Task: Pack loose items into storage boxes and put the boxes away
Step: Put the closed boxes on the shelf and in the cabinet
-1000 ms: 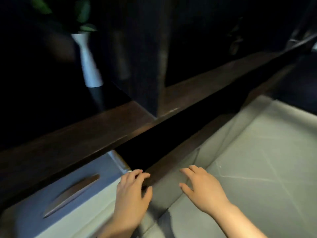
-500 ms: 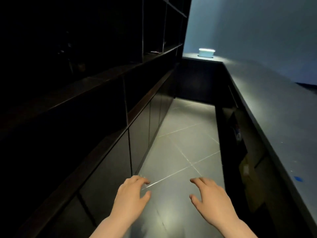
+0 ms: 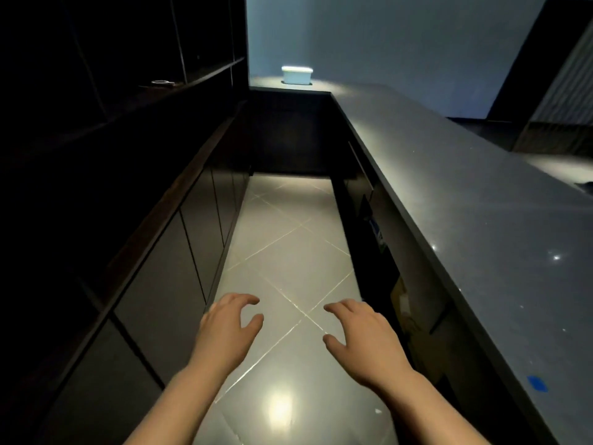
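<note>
Head view looks down an aisle of grey tiled floor (image 3: 288,252). My left hand (image 3: 224,329) and right hand (image 3: 362,338) are held out in front of me, side by side above the floor and apart from each other. Both are palm down with fingers loosely curled, and both hold nothing and touch nothing.

On my left runs a dark cabinet (image 3: 167,261) with flat doors below and open shelves above; a small pale ring-shaped thing (image 3: 160,82) lies on one shelf, too dim to make out. On my right a long grey counter (image 3: 465,203) runs away from me, with a bit of blue tape (image 3: 537,383) on its near part. Under its edge is something like cardboard (image 3: 399,297), mostly in shadow.

A white box (image 3: 296,74) with its lid on stands at the far end of the counter by the pale wall (image 3: 385,43), well away from both hands.
</note>
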Tool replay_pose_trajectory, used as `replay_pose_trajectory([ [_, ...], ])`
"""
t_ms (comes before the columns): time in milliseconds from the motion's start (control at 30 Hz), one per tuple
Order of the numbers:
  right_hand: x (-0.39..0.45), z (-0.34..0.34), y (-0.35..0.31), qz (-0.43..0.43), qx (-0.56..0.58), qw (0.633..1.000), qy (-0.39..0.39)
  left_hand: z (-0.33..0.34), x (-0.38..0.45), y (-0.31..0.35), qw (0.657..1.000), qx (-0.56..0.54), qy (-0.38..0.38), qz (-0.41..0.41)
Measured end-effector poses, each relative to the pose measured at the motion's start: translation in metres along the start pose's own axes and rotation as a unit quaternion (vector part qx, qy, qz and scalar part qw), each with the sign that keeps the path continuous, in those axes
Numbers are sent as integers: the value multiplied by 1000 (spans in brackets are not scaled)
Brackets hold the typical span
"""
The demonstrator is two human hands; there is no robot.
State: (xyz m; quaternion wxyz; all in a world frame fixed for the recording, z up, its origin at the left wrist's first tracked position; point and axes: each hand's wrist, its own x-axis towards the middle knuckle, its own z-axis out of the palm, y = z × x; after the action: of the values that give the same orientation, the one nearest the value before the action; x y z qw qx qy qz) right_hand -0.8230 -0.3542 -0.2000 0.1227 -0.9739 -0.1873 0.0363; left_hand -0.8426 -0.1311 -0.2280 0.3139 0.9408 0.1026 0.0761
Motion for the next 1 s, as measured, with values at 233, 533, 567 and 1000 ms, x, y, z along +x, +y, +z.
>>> replay_pose_trajectory([
  [233,152,-15,4,66,15,998,10,-2,147,-23,999,7,-30,23],
  [533,307,-19,19,85,23,996,24,1,321,-14,997,2,-39,68],
  [567,327,-18,22,81,20,996,24,4,341,-15,997,5,-41,68],
  [1000,621,-39,75,50,6,999,9,29,632,-9,996,48,-40,59],
])
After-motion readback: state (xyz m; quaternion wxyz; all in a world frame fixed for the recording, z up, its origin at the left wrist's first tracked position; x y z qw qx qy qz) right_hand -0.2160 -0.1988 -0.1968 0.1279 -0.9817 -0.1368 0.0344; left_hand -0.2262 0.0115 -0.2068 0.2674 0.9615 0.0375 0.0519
